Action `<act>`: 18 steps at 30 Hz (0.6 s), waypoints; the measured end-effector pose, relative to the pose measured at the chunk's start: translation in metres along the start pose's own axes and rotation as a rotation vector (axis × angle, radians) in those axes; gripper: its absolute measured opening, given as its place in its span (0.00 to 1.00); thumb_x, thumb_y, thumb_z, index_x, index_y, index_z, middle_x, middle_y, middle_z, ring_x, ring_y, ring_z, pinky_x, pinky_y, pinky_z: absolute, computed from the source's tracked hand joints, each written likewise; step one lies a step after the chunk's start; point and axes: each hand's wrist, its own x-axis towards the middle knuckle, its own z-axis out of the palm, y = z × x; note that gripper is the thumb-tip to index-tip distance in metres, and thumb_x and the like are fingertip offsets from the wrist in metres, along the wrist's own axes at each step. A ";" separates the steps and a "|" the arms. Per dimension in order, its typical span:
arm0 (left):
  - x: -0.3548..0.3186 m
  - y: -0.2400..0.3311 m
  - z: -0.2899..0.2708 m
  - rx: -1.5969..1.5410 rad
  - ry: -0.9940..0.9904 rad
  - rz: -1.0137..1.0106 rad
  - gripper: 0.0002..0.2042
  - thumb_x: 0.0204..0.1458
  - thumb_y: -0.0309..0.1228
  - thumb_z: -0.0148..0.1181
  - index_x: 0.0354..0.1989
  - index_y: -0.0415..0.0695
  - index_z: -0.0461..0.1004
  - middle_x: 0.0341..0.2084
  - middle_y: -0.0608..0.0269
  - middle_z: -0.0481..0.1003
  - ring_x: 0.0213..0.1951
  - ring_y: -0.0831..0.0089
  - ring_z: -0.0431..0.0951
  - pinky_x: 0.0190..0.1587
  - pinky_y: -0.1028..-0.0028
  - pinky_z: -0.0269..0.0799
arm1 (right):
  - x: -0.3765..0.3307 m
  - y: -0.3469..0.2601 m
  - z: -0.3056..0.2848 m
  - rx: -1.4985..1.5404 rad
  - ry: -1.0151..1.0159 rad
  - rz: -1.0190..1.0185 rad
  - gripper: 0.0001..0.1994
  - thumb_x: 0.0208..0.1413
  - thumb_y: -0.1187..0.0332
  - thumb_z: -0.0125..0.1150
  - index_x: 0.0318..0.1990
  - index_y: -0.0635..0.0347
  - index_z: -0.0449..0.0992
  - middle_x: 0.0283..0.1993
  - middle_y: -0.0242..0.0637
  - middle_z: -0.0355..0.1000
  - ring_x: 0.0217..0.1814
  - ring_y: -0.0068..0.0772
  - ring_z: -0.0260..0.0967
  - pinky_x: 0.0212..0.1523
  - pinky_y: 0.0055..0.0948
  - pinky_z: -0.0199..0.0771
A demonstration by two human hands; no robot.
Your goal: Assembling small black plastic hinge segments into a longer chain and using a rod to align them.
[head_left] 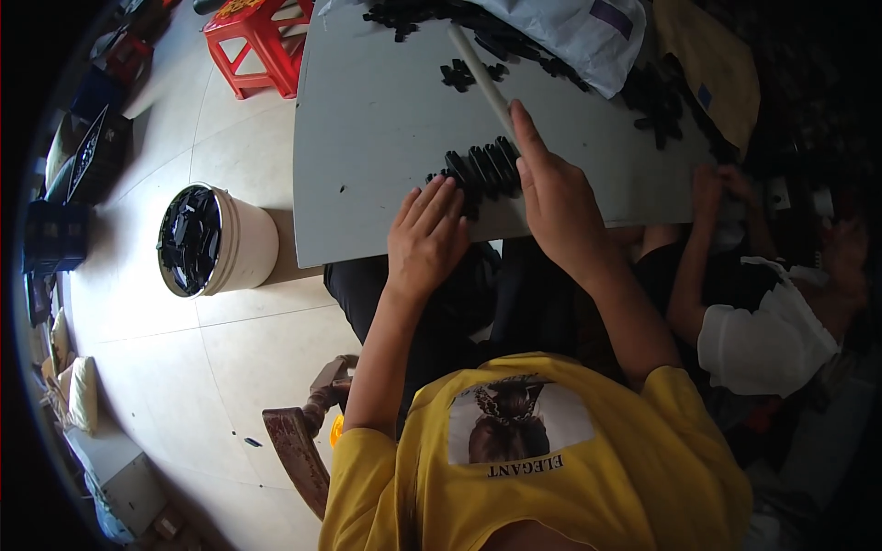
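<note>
A row of small black elongated pieces [482,171] lies side by side near the table's front edge. At the row's left end rests my left hand [425,234], its fingers stretched out, fingertips against the nearest pieces. My right hand [559,202] is closed round a long pale stick [480,75], with a finger pointing along it. The stick slants away to the far left over the table, just right of the row. Its near end is hidden by my right hand.
Loose black pieces [470,75] and larger heaps lie farther back on the grey table [367,138]. A white plastic bag [579,41] covers some. Left on the floor stand a white bucket [248,241] of black pieces and a red stool [266,46]. Another person [763,331] sits at right.
</note>
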 end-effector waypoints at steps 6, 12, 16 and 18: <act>-0.010 -0.005 0.000 -0.045 -0.005 -0.036 0.15 0.45 0.24 0.58 0.44 0.39 0.76 0.49 0.54 0.75 0.55 0.60 0.73 0.57 0.60 0.67 | -0.012 0.017 0.052 -0.281 -0.394 0.177 0.33 0.54 0.76 0.47 0.69 0.56 0.48 0.33 0.56 0.73 0.35 0.57 0.74 0.37 0.49 0.74; -0.016 -0.006 -0.005 -0.023 0.011 -0.027 0.16 0.45 0.26 0.60 0.44 0.39 0.76 0.50 0.55 0.73 0.55 0.61 0.72 0.57 0.61 0.67 | 0.013 -0.013 0.001 -0.072 -0.146 0.082 0.29 0.59 0.75 0.48 0.68 0.56 0.50 0.38 0.54 0.73 0.38 0.57 0.73 0.39 0.46 0.73; -0.023 -0.007 -0.004 -0.038 0.008 -0.052 0.17 0.43 0.24 0.59 0.45 0.39 0.76 0.51 0.55 0.73 0.56 0.60 0.71 0.57 0.61 0.66 | 0.015 -0.013 0.008 0.051 0.147 -0.073 0.28 0.61 0.74 0.46 0.68 0.57 0.50 0.43 0.54 0.73 0.41 0.55 0.74 0.41 0.44 0.73; -0.022 -0.008 -0.004 -0.022 0.001 -0.046 0.17 0.43 0.26 0.60 0.45 0.40 0.76 0.50 0.56 0.73 0.56 0.62 0.71 0.57 0.61 0.66 | 0.019 -0.004 0.022 0.079 0.141 -0.078 0.27 0.59 0.74 0.49 0.66 0.57 0.54 0.42 0.53 0.74 0.40 0.54 0.74 0.40 0.43 0.73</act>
